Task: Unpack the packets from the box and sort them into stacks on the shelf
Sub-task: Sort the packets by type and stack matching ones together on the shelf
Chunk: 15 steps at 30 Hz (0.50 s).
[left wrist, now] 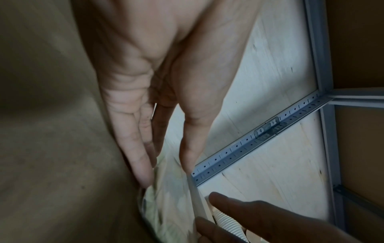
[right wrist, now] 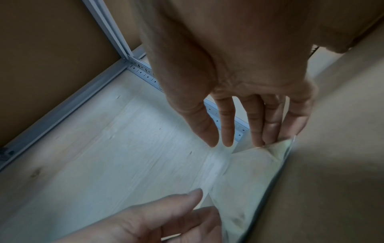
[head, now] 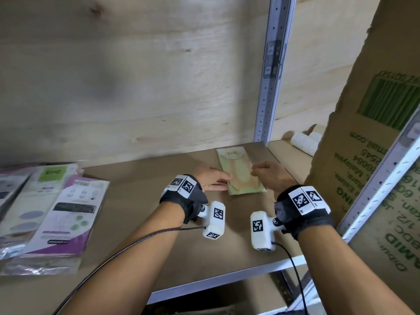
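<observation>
A green packet (head: 241,171) marked ENE lies flat on the brown shelf board (head: 147,189), near the back right. My left hand (head: 223,181) lies at its left edge, straight fingers (left wrist: 141,164) touching the packet (left wrist: 166,197). My right hand (head: 255,170) is at the packet's right edge. Its straight fingertips (right wrist: 259,139) touch the packet (right wrist: 249,172) there. Neither hand grips it. The cardboard box (head: 363,155) with green print stands just right of my right wrist.
Overlapping stacks of purple, white and green packets (head: 56,212) lie at the shelf's left end. A grey perforated upright (head: 270,76) rises behind the green packet. White ribbed rolls (head: 304,142) lie beyond it. The shelf's metal front rail (head: 227,283) runs under my forearms.
</observation>
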### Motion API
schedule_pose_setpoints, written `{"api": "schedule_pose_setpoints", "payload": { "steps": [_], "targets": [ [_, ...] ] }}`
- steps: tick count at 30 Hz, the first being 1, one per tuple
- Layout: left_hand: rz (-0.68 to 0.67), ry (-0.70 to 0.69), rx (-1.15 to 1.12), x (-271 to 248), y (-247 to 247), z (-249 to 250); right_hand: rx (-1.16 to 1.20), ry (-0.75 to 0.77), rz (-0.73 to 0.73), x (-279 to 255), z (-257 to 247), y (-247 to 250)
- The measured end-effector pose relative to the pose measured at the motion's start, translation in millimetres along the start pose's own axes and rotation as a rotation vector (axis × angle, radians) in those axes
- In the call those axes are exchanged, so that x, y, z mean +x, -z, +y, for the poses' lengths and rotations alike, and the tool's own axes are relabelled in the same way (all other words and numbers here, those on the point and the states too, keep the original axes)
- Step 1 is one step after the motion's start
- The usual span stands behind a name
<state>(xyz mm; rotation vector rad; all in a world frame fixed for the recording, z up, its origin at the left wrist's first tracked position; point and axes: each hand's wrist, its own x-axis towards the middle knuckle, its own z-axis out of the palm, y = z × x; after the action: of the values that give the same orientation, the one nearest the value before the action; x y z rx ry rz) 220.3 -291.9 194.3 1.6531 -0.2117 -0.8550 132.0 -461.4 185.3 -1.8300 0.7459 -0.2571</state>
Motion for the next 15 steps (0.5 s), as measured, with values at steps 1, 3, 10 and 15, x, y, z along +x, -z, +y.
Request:
{"api": "schedule_pose_setpoints", "payload": {
  "steps": [1,3,10,15],
  "targets": [
    [-0.004,-0.004,-0.001,3,-2,1,-0.009,0.014,0.015,0,0,2],
    [0.000,-0.008,-0.009,7,-5,2,-0.009,0.026,0.035,2,2,5],
    [0.003,-0.007,-0.038,14,-16,4,0.021,0.035,0.094,4,5,10],
    [0.015,-0.031,-0.035,8,-15,-1,-0.007,0.053,0.203,-3,1,7]
  ]
}}
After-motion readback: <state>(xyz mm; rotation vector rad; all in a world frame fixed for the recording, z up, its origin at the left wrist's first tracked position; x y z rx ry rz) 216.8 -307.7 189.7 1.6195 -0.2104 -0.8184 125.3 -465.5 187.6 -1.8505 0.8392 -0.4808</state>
